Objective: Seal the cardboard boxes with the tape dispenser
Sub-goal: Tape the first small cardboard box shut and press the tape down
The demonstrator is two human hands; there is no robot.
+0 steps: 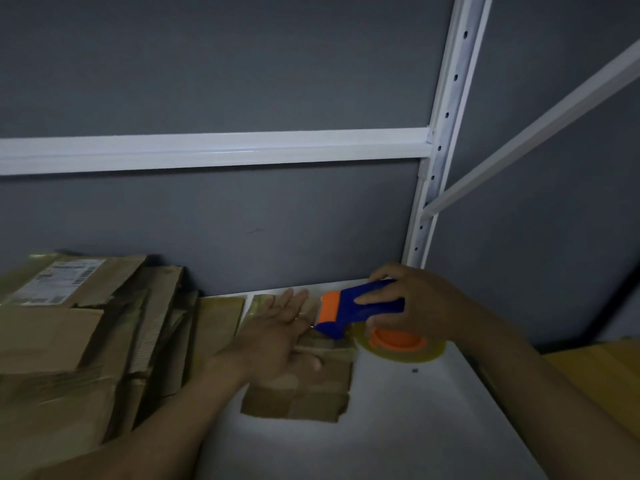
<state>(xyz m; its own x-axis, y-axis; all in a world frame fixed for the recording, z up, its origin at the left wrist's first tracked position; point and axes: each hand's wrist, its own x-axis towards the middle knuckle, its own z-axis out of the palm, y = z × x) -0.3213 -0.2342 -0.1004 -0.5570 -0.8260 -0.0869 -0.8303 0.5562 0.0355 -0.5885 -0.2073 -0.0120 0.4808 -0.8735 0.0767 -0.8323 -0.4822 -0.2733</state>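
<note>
A small flat cardboard box lies on the white shelf in the middle of the view. My left hand rests flat on its top with the fingers straight. My right hand grips the blue and orange tape dispenser at the box's far right edge. The clear tape roll with its orange hub hangs under the dispenser, touching the shelf. The orange blade end points at my left fingers.
A stack of flattened and taped cardboard boxes fills the shelf's left side; the top one bears a shipping label. A white upright post and crossbars frame the grey back wall. A yellow-brown surface shows at the right.
</note>
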